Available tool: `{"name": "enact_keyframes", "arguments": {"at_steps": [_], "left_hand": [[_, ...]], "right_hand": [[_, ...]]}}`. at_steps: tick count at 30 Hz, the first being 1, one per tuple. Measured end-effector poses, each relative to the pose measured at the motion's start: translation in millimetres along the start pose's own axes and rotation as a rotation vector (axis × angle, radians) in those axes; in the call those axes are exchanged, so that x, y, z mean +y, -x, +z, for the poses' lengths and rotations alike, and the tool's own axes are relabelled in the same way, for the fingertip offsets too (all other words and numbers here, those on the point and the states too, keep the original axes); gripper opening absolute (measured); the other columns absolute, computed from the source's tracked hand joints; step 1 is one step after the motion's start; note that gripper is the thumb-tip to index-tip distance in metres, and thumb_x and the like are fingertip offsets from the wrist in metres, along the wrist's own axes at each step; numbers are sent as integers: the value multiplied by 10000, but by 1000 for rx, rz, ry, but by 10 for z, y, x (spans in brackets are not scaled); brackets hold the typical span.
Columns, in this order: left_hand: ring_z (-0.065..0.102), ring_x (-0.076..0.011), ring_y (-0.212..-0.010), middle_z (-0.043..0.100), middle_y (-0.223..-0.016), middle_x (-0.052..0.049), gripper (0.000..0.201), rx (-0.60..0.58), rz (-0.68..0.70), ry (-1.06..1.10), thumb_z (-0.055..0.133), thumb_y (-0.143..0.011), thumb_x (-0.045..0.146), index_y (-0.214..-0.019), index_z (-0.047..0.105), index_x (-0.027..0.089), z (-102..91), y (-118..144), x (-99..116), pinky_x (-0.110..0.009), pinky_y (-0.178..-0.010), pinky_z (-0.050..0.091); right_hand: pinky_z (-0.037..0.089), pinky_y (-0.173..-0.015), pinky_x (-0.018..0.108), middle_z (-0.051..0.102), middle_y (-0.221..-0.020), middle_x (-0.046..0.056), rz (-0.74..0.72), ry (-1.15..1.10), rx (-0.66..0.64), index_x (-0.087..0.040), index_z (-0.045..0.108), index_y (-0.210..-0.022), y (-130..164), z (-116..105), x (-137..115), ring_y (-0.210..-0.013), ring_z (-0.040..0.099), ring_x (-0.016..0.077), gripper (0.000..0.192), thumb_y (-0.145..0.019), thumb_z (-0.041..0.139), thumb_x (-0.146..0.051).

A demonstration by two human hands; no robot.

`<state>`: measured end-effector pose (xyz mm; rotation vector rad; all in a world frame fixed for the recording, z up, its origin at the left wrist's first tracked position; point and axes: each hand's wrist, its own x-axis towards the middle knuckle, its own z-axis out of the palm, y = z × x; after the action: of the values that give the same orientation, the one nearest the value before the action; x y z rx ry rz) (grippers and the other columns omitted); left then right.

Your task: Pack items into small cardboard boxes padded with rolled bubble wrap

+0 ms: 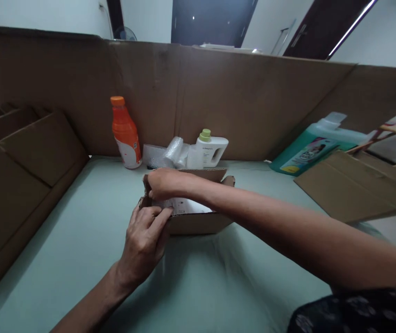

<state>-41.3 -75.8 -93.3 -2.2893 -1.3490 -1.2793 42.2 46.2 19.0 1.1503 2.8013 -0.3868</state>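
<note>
Nearest the camera, the left hand (145, 240) rests against the near left corner of a small cardboard box (198, 223), its fingers curled and pressing on the box's edge and on something white and wrapped inside (187, 206). Just beyond it, the right hand (165, 182) reaches across from the right, closed over the upper left edge of the box — whether it pinches a flap or only presses on it I cannot tell. The box sits open on the pale green table (80, 240), about the middle of it, with its far flap (215, 174) standing up. To do this well, I judge both hands should steady the same corner while the contents settle flat, so the thin card does not buckle. Behind the box stand a white jug with a green cap (210, 150), a bundle of bubble wrap (170, 155) and an orange bottle (126, 134) — all against a tall cardboard wall (253, 101). Far right, a teal jug (309, 148) leans beside flat cardboard sheets (354, 185).
</note>
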Motion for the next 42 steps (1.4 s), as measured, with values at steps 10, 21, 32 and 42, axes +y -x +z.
{"name": "enact_keyframes", "arguments": {"at_steps": [10, 21, 32, 42], "left_hand": [[629, -209, -911, 654, -963, -63, 312, -12, 35, -56, 518, -958, 103, -1249, 553, 211, -19, -34, -47, -418, -951, 496], [443, -319, -1379, 472, -1451, -147, 722, 250, -121, 19, 660, -863, 123, -1511, 383, 282, -53, 188, 108, -572, -1164, 347], [613, -299, -1188, 624, -1322, -133, 673, -72, -964, 816, 778, -722, 387, -1323, 541, 201, 275, 475, -230, -405, -995, 498], [603, -305, -1207, 640, -1281, -143, 655, -60, -866, 765, 721, -771, 435, -1333, 504, 178, 560, 657, -185, -428, -1028, 487]], "right_hand": [[550, -779, 315, 751, -1144, 161, 28, -25, -25, -153, 695, -1117, 35, 172, 51, -974, 731, 257, 295, -828, 692, -211], [515, -737, 305, 770, -961, 117, -7, -236, 279, -111, 741, -987, 880, -198, 205, -862, 712, 228, 310, -982, 477, -272], [568, -652, 330, 759, -789, 49, 495, -658, 996, -206, 750, -854, 2429, 1339, 959, -666, 683, 190, 202, -874, 659, -385], [518, -849, 323, 771, -1130, 46, -149, -204, 401, -232, 714, -1180, 1134, -39, 514, -1012, 707, 224, 325, -886, 601, -151]]}}
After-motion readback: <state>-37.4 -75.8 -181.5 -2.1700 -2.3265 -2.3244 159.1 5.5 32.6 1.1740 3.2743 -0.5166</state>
